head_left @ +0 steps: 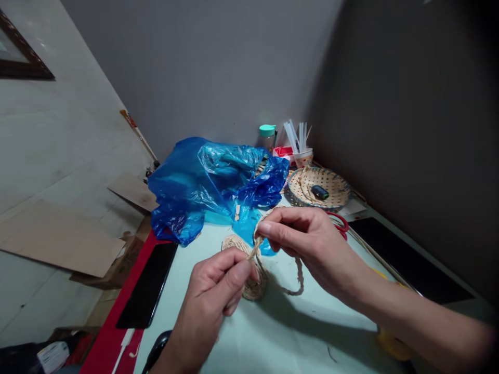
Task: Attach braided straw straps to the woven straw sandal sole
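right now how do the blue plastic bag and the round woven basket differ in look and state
The blue plastic bag is shiny and crumpled, while the round woven basket has a neat latticed surface. The bag drapes loosely over its contents; the basket is open, showing a dark object inside. The bag looks clearly bigger than the basket. Both sit on the pale tabletop.

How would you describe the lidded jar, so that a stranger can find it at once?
Start from the large blue plastic bag, then go to its far right end. Just behind there stands a small jar. Its turquoise lid sets it apart from the open cup of white strips on its right.
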Demonstrator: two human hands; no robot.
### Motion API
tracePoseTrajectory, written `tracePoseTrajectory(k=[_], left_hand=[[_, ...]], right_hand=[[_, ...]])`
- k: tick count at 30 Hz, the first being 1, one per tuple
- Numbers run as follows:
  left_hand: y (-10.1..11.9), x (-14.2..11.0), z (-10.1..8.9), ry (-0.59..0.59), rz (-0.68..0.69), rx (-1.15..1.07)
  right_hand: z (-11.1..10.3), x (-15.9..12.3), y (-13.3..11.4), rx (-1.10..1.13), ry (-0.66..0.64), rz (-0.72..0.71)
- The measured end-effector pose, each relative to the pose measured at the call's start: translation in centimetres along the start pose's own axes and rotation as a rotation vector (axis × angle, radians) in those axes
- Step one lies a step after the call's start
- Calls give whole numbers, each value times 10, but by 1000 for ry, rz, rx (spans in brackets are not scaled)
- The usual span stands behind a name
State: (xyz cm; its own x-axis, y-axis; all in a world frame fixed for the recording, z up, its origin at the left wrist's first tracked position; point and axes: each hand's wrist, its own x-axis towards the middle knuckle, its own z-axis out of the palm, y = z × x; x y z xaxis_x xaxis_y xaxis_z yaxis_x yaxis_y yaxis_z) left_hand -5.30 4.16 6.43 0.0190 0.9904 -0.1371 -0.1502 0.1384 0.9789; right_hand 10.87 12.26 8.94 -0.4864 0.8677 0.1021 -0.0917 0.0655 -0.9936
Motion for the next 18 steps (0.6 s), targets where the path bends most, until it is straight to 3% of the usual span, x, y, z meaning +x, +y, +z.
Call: tracePoseTrajectory(k=[4, 12, 18], left_hand=[[-4, 4, 3, -30, -46, -172], [-10, 6, 13, 11, 5, -183], [-14, 1, 11, 53, -2, -166]], right_hand=[[3, 4, 7, 78, 16, 20], [4, 3, 9, 243, 55, -5], [-17, 1, -3, 274, -88, 61]])
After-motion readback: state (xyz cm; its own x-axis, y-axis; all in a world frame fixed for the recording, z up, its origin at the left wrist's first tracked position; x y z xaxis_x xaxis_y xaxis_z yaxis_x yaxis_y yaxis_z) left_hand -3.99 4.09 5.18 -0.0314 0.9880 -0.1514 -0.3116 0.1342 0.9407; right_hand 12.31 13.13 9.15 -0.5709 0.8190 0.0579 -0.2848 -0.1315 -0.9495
